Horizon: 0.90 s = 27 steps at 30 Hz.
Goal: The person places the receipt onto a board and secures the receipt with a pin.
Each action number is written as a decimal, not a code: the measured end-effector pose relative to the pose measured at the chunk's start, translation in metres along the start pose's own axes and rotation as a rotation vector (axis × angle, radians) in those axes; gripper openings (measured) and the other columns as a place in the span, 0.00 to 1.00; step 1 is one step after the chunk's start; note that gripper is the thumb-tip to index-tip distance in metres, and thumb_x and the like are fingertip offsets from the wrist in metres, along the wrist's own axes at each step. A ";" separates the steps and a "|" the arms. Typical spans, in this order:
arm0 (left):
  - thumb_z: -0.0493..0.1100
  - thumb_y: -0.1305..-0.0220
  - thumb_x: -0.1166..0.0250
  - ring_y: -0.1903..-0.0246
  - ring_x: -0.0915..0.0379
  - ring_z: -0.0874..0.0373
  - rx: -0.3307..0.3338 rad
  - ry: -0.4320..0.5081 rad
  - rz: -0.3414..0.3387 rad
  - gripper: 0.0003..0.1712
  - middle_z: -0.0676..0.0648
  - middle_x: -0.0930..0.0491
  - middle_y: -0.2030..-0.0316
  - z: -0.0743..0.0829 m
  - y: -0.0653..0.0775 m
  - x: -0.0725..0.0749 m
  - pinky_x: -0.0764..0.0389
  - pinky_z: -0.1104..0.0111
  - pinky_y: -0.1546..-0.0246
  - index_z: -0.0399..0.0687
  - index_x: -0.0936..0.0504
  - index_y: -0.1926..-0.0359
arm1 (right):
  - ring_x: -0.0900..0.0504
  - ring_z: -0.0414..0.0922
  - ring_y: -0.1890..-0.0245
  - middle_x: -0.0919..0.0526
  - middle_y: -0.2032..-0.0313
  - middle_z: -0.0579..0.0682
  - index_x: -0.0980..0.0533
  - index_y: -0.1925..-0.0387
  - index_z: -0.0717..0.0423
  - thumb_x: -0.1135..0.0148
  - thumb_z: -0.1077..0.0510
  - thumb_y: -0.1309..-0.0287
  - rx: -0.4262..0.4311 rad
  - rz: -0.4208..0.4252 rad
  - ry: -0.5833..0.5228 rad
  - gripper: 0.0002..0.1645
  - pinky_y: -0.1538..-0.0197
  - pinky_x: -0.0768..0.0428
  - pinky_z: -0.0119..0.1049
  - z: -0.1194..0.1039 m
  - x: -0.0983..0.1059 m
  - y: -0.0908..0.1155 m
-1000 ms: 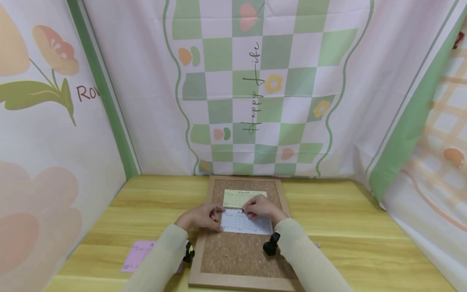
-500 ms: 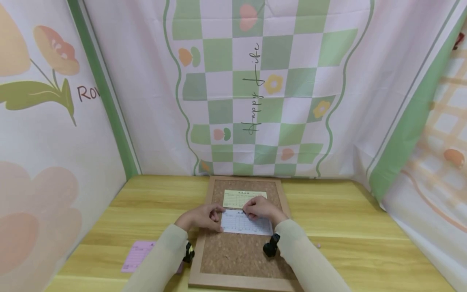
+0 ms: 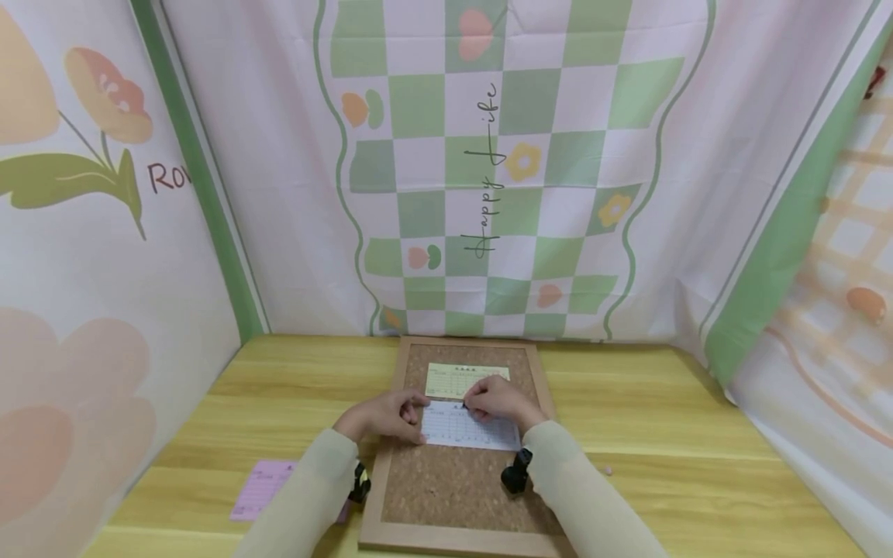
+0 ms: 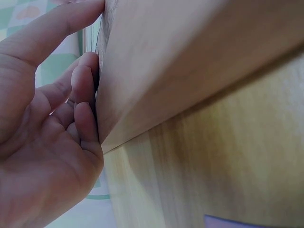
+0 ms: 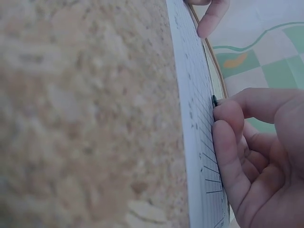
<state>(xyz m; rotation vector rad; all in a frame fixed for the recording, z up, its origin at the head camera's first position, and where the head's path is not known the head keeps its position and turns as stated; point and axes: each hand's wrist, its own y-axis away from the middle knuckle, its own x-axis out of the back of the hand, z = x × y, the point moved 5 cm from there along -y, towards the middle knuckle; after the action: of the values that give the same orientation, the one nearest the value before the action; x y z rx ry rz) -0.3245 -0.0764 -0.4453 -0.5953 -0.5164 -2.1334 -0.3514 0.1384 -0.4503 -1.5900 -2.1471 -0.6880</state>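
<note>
L hand, thumb/index spread: hold white slip flat. R hand, fingers pinching dk. pin: press perp. to corkboard.

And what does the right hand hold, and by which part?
A small dark object, pinched at the fingertips; the gripped part itself is hidden.
</note>
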 end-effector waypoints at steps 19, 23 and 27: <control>0.40 0.45 0.22 0.67 0.35 0.56 -0.005 0.002 -0.009 0.37 0.47 0.27 0.66 -0.002 -0.001 0.000 0.32 0.65 0.64 0.40 0.27 0.36 | 0.22 0.41 0.74 0.18 0.76 0.49 0.17 0.68 0.60 0.37 0.62 0.37 0.000 0.011 0.016 0.06 0.71 0.22 0.34 0.002 0.001 -0.001; 0.40 0.45 0.22 0.67 0.35 0.56 -0.001 0.012 -0.011 0.38 0.47 0.27 0.66 -0.002 -0.002 0.000 0.32 0.66 0.64 0.40 0.27 0.35 | 0.21 0.41 0.74 0.18 0.75 0.49 0.17 0.67 0.61 0.37 0.62 0.37 0.004 -0.007 -0.004 0.06 0.70 0.21 0.34 0.003 0.001 -0.002; 0.40 0.45 0.22 0.66 0.35 0.56 0.000 0.015 -0.005 0.38 0.47 0.27 0.65 -0.002 -0.002 0.000 0.32 0.65 0.64 0.40 0.27 0.35 | 0.21 0.41 0.74 0.18 0.75 0.50 0.17 0.65 0.63 0.39 0.63 0.35 0.016 -0.027 -0.022 0.07 0.70 0.20 0.34 0.002 0.004 -0.001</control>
<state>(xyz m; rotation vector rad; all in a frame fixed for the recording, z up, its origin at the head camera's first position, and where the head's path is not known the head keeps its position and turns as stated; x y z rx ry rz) -0.3266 -0.0764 -0.4470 -0.5783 -0.5107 -2.1413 -0.3536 0.1422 -0.4503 -1.5705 -2.1882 -0.6629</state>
